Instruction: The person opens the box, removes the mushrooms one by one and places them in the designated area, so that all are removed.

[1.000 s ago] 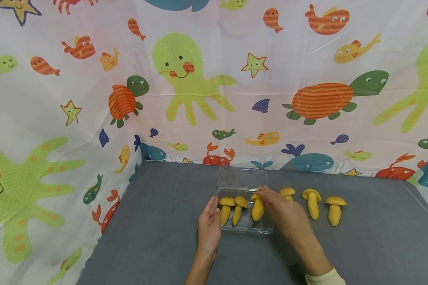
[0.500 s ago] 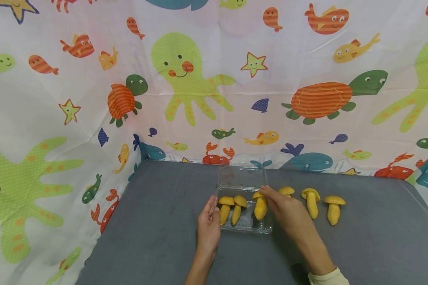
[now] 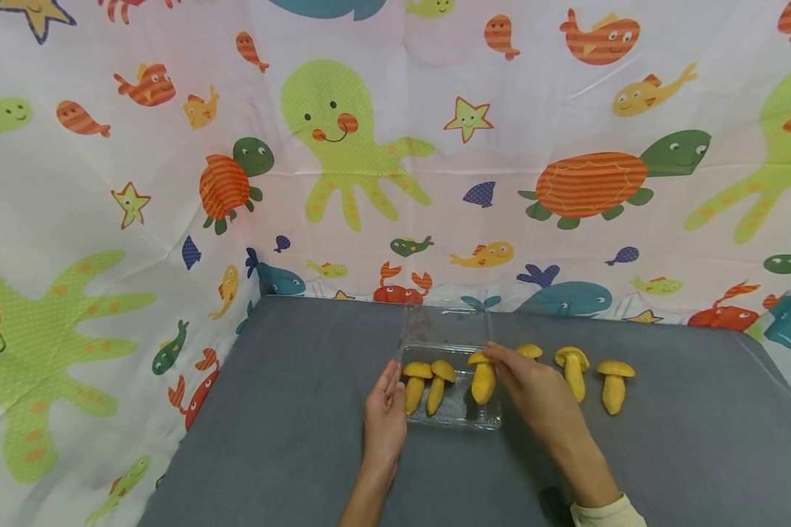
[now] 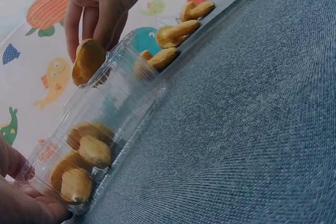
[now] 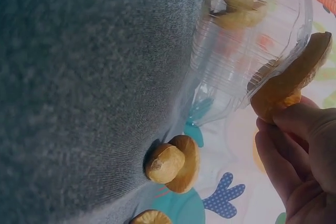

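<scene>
A clear plastic clamshell box (image 3: 458, 423) lies on the table with its lid (image 3: 447, 326) folded back. Two yellow toy mushrooms (image 3: 417, 388) lie side by side in its left part. The left hand (image 3: 385, 424) holds the box's left wall; in the left wrist view its fingers (image 4: 44, 205) are at the end of the box. Thumb and fingers of the right hand (image 3: 540, 399) pinch another yellow mushroom (image 3: 483, 379) by its cap. In the left wrist view, this mushroom (image 4: 88, 62) is at the box's upper rim, above the bottom.
Several more yellow mushrooms stand in a row right of the box, including a middle one (image 3: 573, 373) and the rightmost (image 3: 614, 386); the nearest (image 3: 529, 352) is partly hidden by the right hand. A grey cloth (image 3: 283, 410) covers the table. A sea-animal curtain (image 3: 382, 146) hangs behind.
The right hand has shifted the pinched mushroom slightly to the right within the box's outline. The left hand stays at the box's left side.
</scene>
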Available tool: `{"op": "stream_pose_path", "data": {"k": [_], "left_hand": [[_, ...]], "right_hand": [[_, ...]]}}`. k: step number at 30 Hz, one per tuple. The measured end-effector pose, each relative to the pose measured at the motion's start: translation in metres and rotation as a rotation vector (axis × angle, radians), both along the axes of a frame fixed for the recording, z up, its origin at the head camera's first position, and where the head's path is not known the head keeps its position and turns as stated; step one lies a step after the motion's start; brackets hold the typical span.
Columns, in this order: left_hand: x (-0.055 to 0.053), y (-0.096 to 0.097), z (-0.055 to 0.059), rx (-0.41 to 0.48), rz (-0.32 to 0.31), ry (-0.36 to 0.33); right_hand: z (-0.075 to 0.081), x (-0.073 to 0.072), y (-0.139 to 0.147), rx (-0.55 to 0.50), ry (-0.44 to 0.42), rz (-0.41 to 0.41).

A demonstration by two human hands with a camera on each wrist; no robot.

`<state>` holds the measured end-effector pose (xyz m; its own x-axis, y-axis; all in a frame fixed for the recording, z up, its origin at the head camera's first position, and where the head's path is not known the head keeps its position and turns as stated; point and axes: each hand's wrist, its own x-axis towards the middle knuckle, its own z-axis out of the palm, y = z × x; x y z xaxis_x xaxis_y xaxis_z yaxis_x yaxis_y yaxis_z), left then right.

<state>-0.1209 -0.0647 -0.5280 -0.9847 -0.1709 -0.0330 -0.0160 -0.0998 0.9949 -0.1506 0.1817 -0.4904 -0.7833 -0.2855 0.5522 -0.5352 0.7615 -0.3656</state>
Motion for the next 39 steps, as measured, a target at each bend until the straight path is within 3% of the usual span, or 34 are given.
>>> {"op": "stream_pose_path", "data": {"k": [10,39], "left_hand": [[0.002,0.0,0.001,0.019,0.007,0.007],[-0.001,-0.002,-0.001,0.006,-0.005,-0.023]], "right_hand": [[-0.002,0.0,0.012,-0.044,0.13,-0.049],[-0.005,0.009,0.045,-0.051,0.097,-0.138]]}}
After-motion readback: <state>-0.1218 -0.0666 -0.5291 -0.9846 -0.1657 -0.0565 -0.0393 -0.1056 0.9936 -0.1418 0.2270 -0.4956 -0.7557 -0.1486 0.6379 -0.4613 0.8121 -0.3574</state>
